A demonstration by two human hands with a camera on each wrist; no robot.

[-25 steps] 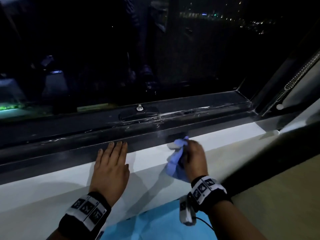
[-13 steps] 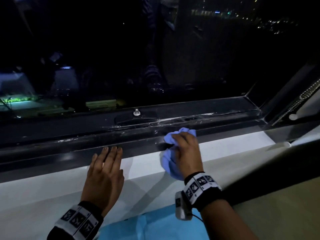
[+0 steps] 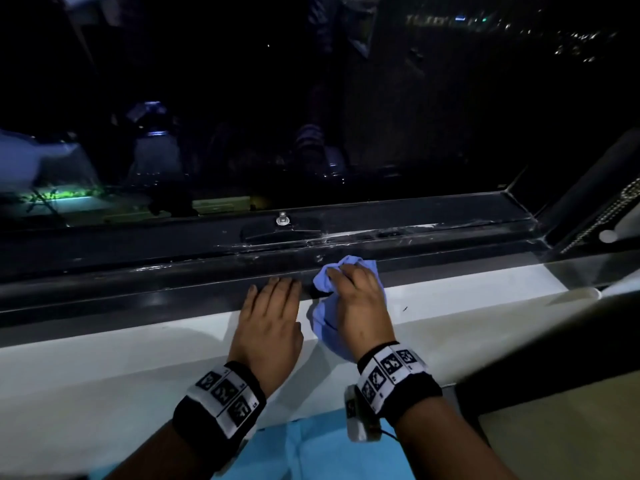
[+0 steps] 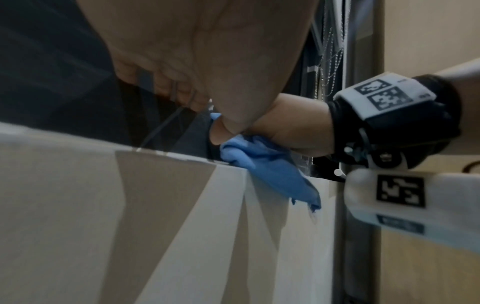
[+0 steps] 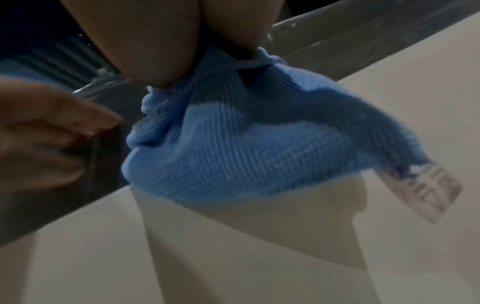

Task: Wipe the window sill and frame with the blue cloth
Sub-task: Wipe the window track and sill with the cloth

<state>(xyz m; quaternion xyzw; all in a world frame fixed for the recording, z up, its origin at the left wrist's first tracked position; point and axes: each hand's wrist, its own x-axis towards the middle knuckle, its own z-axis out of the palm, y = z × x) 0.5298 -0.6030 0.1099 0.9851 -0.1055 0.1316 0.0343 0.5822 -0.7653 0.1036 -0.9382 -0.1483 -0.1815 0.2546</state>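
The left hand [image 3: 268, 320] lies flat on the white sill [image 3: 104, 368], fingers straight, tips touching the dark frame [image 3: 138, 282]. Just beside it, the right hand [image 3: 360, 303] grips the bunched blue cloth [image 3: 323, 323] against that frame.

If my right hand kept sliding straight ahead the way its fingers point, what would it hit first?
Probably the raised rail of the dark window frame just beyond the blue cloth that the right hand grips, then the glass behind it. Depth is hard to judge in this dim view.
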